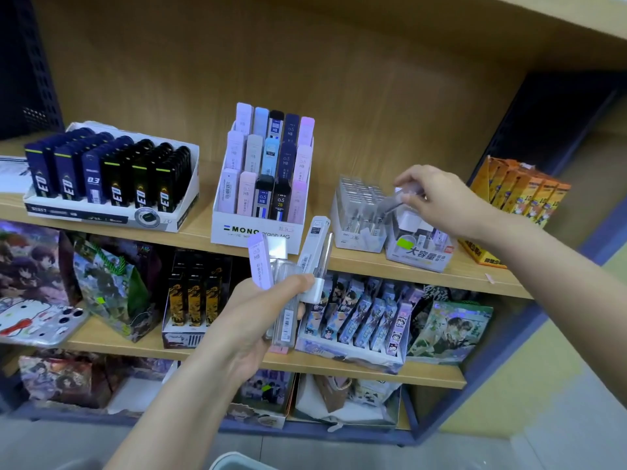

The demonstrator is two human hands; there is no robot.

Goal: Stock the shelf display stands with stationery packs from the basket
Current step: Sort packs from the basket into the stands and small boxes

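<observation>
Left hand (258, 320), frame centre, fingers curled round fan of packs (259, 262): lilac, clear, white. Right hand (437, 201), right of centre, pinches clear pack (393, 200), tilted, over clear stand (356, 212) on top shelf (475, 276); whether pack touches stand, hard to tell. Basket (234, 461) rim at bottom edge

3 shelves (441, 276). Top: 5 stands (359, 235). MONO stand (254, 228): 15 packs (234, 195), 3x5. Dark stand (101, 215): 6 cols. L hand (251, 320): approx 4 packs; R hand (437, 198): 1 pack (395, 201).
</observation>
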